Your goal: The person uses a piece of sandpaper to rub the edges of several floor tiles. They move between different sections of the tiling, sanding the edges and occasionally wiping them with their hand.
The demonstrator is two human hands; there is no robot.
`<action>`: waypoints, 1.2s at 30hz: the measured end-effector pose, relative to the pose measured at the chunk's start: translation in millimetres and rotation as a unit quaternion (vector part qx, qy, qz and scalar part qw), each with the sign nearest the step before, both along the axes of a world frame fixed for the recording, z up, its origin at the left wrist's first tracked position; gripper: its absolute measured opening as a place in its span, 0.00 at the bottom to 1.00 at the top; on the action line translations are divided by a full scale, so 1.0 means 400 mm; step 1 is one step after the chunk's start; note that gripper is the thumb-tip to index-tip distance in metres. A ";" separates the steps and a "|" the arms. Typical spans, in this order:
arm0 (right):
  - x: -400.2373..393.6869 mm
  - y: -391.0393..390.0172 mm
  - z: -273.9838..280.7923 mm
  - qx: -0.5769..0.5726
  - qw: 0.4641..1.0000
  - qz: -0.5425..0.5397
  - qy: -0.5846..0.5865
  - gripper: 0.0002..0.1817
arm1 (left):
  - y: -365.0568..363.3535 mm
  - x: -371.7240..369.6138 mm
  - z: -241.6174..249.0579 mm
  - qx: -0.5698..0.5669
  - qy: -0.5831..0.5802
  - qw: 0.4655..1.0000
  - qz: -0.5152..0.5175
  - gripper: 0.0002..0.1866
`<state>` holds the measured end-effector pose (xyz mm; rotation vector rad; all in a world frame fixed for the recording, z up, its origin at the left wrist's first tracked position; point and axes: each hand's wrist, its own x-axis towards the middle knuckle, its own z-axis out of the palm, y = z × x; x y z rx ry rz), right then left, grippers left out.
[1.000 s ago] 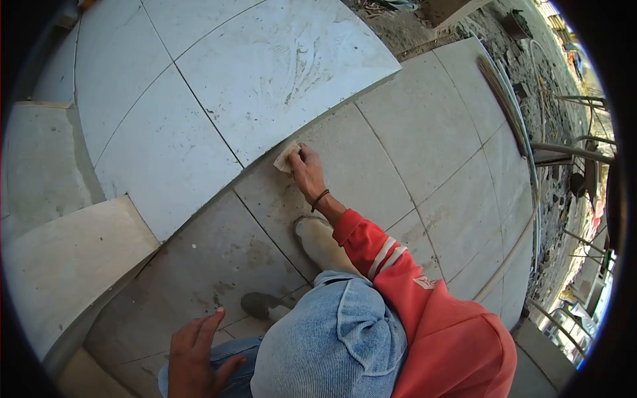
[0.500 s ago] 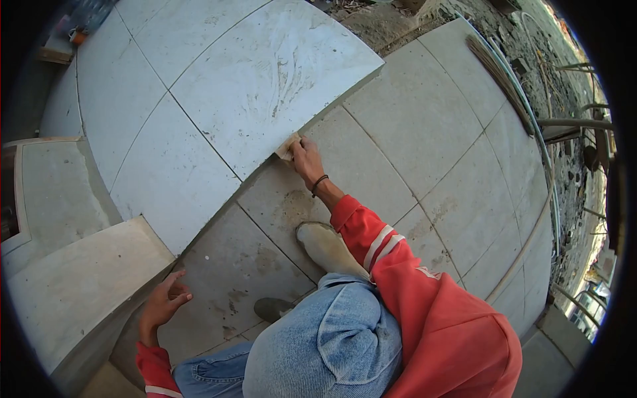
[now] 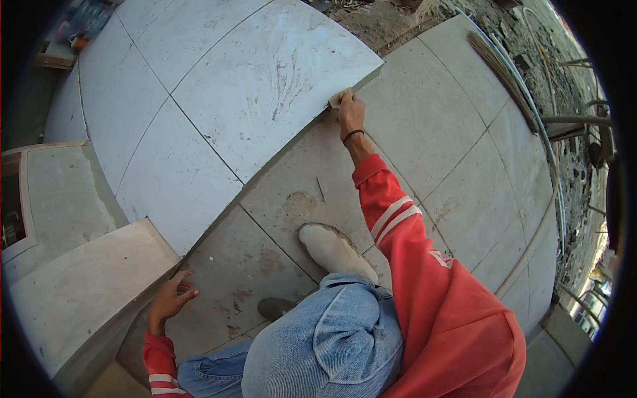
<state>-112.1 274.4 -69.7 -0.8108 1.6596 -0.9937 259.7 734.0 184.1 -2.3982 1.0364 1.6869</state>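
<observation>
Pinched in my right hand [image 3: 352, 114] is a small tan block or pad [image 3: 336, 100], pressed against the front edge of the raised white tiled slab [image 3: 265, 86], close to its right corner. My left hand [image 3: 174, 296] hangs at the lower left with fingers apart and nothing in them, beside the edge of a beige slab [image 3: 93, 278]. A thin sliver [image 3: 320, 188] lies on the grey floor tiles [image 3: 411, 113] below my right hand.
My shoe [image 3: 332, 251] rests on the floor tiles. A bundle of thin sticks [image 3: 504, 83] and a pale blue hose [image 3: 545, 149] run along the right edge, beside rubble. Plastic bottles [image 3: 89, 18] stand at the upper left.
My right hand has slid up and to the right along the slab edge with the tan piece. The thin sliver on the floor now shows. My left hand has barely moved.
</observation>
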 end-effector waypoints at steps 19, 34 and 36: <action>-0.063 -0.064 -0.040 0.016 0.999 -0.024 -0.031 0.18 | -0.016 -0.023 0.076 -0.029 -0.027 0.999 0.022 0.37; -0.066 0.084 0.032 0.004 0.996 0.011 -0.089 0.13 | -0.022 -0.047 0.120 -0.049 -0.042 0.998 0.009 0.38; -0.123 -0.030 0.006 -0.033 0.996 -0.037 -0.067 0.14 | -0.016 -0.041 0.120 -0.034 -0.058 0.998 0.011 0.39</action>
